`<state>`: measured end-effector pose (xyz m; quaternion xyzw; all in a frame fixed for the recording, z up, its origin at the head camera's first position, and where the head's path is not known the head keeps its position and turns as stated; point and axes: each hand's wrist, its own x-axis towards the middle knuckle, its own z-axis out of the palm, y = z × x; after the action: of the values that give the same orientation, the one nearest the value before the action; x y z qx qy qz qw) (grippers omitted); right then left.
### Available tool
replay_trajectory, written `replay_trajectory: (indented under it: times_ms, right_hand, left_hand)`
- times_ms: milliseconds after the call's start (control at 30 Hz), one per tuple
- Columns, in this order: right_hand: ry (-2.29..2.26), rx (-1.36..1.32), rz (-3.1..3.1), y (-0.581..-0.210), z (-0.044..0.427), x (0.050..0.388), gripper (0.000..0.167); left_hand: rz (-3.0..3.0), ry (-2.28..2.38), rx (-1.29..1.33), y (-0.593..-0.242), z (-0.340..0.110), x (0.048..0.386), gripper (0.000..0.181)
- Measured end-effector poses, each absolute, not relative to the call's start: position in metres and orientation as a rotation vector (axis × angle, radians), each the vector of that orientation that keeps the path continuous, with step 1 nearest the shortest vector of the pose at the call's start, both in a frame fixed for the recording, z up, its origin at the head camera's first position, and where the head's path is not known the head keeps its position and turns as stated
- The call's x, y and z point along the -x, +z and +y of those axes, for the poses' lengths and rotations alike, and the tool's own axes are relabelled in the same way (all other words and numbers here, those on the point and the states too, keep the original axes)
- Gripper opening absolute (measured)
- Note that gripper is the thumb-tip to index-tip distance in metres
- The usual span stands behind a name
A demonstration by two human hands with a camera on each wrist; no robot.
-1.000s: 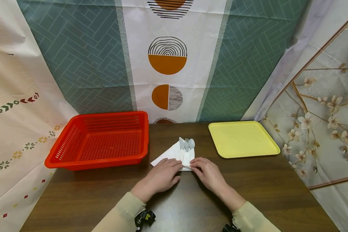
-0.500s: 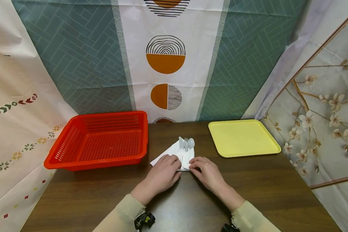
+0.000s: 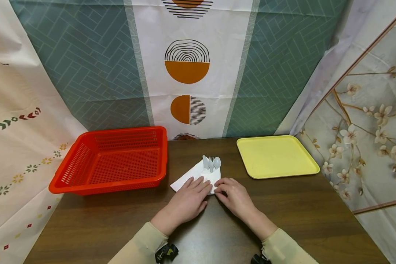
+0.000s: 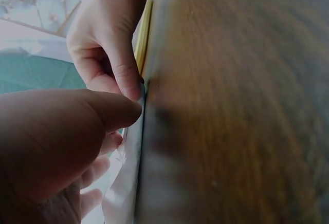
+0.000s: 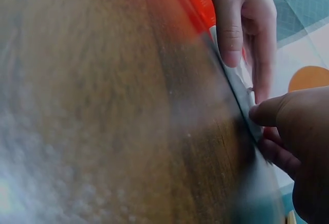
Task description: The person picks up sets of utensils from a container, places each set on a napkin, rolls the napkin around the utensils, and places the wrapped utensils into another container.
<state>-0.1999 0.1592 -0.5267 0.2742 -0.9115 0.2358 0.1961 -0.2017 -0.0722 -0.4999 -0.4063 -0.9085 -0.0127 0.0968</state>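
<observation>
A folded white napkin (image 3: 192, 176) lies on the table with a plastic knife, a fork and a spoon (image 3: 217, 162) showing side by side at its top. My left hand (image 3: 187, 201) rests on its lower part, fingers extended and spread a little. At the lower right corner, my right hand (image 3: 236, 196) pinches the napkin edge between thumb and fingers. The right wrist view shows the thumb of the right hand (image 5: 303, 131) against that edge. Both hands hide the lower part of the napkin, and the cutlery handles are out of sight.
An empty red perforated basket (image 3: 125, 161) stands at the back left. A bare yellow tray (image 3: 277, 157) lies at the back right. Patterned cloths hang behind the table (image 3: 303, 220) and at both sides.
The fingers of my left hand have gone from curled to straighter and flatter on the napkin. The right hand has barely moved, and the napkin with the cutlery stays in place.
</observation>
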Motion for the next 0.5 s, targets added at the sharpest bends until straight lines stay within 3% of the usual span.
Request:
replay_trajectory:
  times_ms: [500]
  right_hand:
    - [0.600, -0.821, -2.592, -0.5218, 0.1613, 0.1989, 0.007]
  left_hand:
    - [-2.843, -0.057, 1.172, -0.4972, -0.0711, 0.2033, 0.062]
